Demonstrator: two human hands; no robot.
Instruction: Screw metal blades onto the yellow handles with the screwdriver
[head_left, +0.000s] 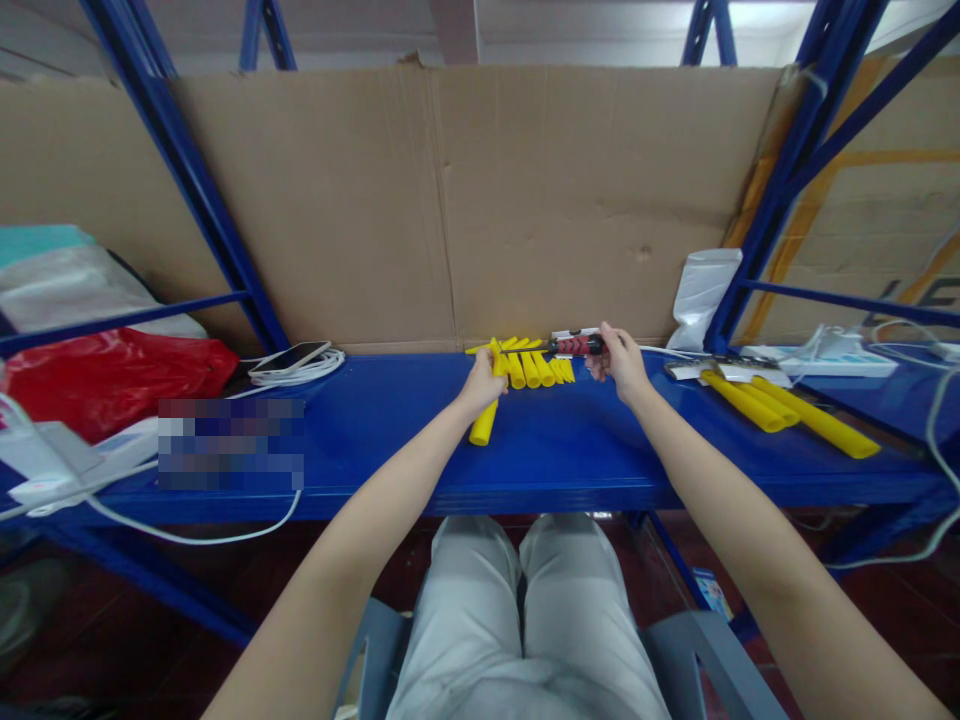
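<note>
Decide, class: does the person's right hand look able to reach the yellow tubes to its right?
Probably yes: nothing visible blocks the way to the yellow tubes, though the right hand holds a red-and-black tool and may need freeing.

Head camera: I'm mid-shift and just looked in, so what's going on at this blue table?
A person is working with both hands at the blue table. The left hand grips a yellow piece, while the right hand holds a red-and-black screwdriver, its shaft pointing toward the left hand. Whether the tip touches anything is too small to tell. A row of yellow tubes lies between the hands, with more tubes at the right.
</note>
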